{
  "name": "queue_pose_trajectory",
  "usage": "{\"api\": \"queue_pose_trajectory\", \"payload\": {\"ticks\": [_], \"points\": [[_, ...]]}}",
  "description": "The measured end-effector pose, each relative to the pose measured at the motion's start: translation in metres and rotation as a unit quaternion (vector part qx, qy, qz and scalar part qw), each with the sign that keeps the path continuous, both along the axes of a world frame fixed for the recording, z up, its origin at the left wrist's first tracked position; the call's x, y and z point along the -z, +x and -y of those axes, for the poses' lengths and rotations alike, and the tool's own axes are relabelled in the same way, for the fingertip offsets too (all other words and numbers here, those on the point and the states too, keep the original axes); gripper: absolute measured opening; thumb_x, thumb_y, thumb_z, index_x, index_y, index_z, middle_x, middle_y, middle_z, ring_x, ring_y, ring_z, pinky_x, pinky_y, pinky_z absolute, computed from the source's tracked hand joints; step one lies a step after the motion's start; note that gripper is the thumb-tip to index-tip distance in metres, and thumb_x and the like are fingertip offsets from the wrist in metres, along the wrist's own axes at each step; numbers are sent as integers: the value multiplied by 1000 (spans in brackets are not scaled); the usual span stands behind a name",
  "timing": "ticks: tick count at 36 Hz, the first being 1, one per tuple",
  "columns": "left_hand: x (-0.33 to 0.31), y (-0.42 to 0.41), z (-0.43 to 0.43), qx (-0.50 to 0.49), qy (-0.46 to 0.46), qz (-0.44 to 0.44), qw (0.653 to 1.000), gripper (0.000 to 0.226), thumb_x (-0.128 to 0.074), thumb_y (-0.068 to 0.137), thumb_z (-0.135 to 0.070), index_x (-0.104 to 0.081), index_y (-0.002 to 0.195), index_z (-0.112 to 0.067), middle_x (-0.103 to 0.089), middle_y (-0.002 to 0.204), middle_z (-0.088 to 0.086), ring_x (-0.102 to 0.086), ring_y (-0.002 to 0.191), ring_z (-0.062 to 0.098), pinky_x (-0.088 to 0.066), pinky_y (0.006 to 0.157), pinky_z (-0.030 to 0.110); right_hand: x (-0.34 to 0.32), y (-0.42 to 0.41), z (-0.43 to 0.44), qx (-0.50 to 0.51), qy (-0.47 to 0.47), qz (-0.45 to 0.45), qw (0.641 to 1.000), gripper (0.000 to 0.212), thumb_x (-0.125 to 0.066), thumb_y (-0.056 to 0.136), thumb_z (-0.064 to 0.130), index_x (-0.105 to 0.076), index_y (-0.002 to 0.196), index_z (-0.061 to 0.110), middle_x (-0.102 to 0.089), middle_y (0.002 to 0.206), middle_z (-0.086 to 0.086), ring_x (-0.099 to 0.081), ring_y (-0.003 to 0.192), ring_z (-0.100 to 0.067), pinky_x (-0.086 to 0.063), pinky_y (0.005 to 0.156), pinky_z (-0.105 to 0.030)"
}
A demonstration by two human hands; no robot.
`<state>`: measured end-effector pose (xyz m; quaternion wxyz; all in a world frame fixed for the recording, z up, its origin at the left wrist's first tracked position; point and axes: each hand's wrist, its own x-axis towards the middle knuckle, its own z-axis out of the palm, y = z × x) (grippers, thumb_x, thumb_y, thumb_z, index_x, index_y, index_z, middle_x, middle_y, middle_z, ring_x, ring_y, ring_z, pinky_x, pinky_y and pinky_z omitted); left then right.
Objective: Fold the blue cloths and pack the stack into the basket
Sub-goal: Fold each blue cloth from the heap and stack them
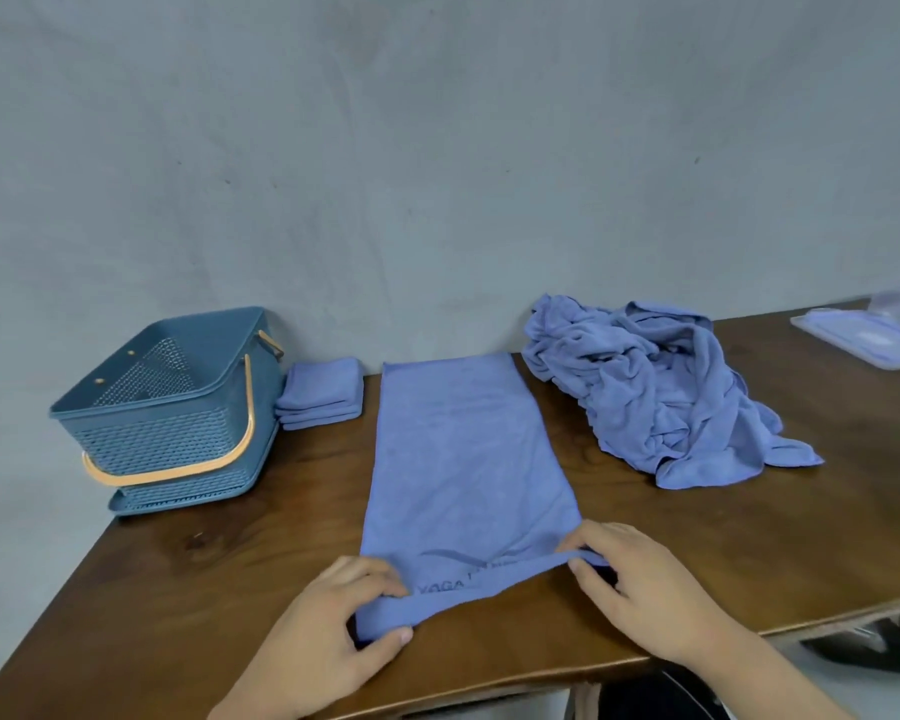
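Left hand (333,610), right hand (645,584) — each pinches a near corner of the blue cloth (463,449).

We look forward and down from head height, close over the wooden table (204,589), facing the grey wall (437,148) behind it.

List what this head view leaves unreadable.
Head view:
Basket floor: hidden by its near wall.
Crumpled pile: cloth count lost in tangled folds.
Lettering on the spread cloth: partly covered by its lifted hem.
Pale tray: cut off by the right edge, blurred.
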<state>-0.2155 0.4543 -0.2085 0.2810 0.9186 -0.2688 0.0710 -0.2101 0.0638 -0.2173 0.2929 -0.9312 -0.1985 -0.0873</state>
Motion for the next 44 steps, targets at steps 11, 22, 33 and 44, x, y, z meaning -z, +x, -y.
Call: {"api": "queue_pose_trajectory", "payload": {"ticks": [11,22,33,44], "points": [[0,-5,1,-15,28,2,999,19,-72,92,-57,-69,109,-48,-62,117,-31,-59,112,4,-49,95,26,-7,-9,1,39,11,11,999,11,-61,99,36,-54,95,44,-62,84,13,-57,94,-7,-40,79,-15],[3,-6,2,-29,64,19,997,27,-64,92,-71,-64,108,-49,-57,113,-32,-57,105,1,-45,93,28,-2,1,5,-32,13,-25,999,15,-71,93,35,-69,102,47,-68,100,22,-60,99,-11,-43,95,-21],[12,-8,77,-38,56,73,995,31,-68,91,-50,-64,121,-42,-60,116,-29,-59,107,-3,-38,99,17,-7,1,4,-28,173,-69,982,26,-61,104,43,-73,92,23,-63,79,0,-58,74,-17,-46,72,-40],[7,-18,16,-145,-66,-19,987,19,-61,99,-42,-68,115,-50,-72,101,-21,-69,82,7,-58,72,33,-8,2,11,54,233,-26,971,15,-63,99,40,-78,98,35,-67,76,0,-58,67,-20,-44,63,-37]]}}
